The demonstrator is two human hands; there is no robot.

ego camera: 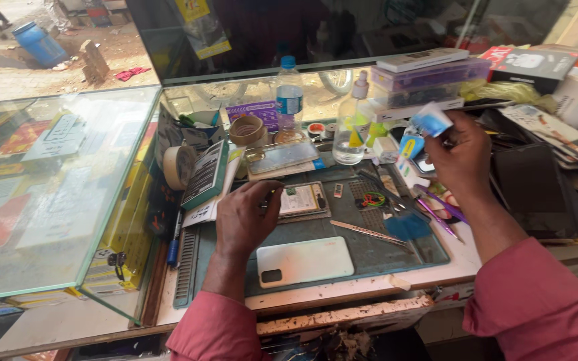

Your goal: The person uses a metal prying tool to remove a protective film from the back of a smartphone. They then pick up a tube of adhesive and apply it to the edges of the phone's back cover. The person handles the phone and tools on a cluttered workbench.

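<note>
My left hand (245, 217) rests on the grey work mat (369, 254), fingers curled against the left edge of an opened phone (300, 200) whose insides show. My right hand (459, 157) is raised at the right and pinches a small blue and white packet (429, 122). A white phone back cover (304, 261) lies face down on the mat just below my left hand. Metal tweezers (367, 232) lie on the mat between the two hands.
A clear squeeze bottle (351, 130), a water bottle (290, 100), tape rolls (247, 130) and another phone (283, 156) stand behind the mat. A glass display case (55, 194) fills the left. Boxes (429, 80) and black covers (536, 187) crowd the right.
</note>
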